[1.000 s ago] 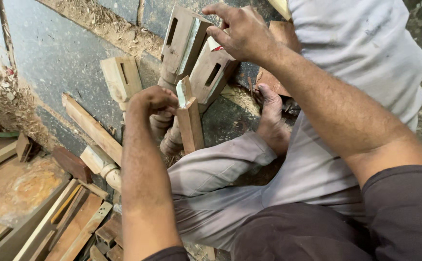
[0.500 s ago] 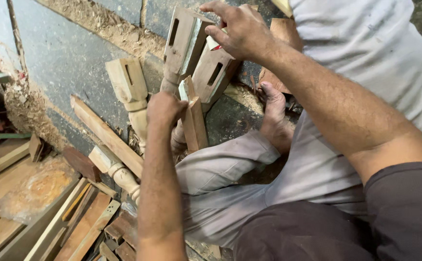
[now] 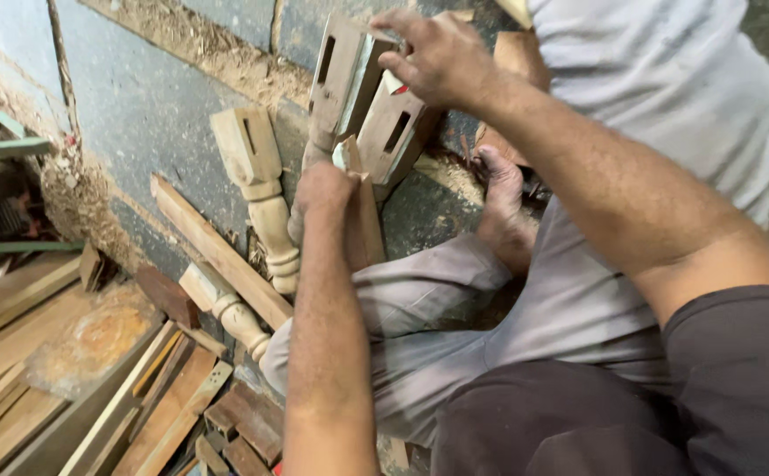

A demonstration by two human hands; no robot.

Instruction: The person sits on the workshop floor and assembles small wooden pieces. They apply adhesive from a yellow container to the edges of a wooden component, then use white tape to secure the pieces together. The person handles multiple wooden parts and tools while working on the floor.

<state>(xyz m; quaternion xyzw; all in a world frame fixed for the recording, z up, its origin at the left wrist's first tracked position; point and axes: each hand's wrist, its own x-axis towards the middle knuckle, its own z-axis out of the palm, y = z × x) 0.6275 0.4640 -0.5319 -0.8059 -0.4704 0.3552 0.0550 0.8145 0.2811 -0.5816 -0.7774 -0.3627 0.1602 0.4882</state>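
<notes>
At far left we see loose planks point(image 3: 14, 353) and offcuts lying on the floor below a grey wall point(image 3: 137, 97) crusted with sawdust. Next come two turned legs: one point(image 3: 256, 189) leaning upright against the wall, one point(image 3: 226, 304) lying lower down, with a flat slat point(image 3: 217, 251) slanting between them. Our left hand point(image 3: 327, 189) comes next; its grip is closed around a narrow wood piece point(image 3: 362, 220) that stands on end just beside our knee point(image 3: 402, 291). Above it, our right hand point(image 3: 437, 57) rests its fingers curled over the tops of two mortised blocks point(image 3: 349, 75), which lean against the wall side by side; whether the grip truly clamps them or only steadies them we cannot tell. Right of these, a bare foot point(image 3: 503, 207) sits on the floor, close under the blocks. We judge the risks as follows: the blocks lean on a thin footing, so if the right hand lets go carelessly they could tip and drop onto the foot; the narrow piece could slide on the sawdust and slip out of the left hand; the leaning leg could topple if bumped by our forearm. By our count: two turned legs, two mortised blocks, one narrow piece in hand, one slat, one foot in view, and planks too many and too overlapped to count.
</notes>
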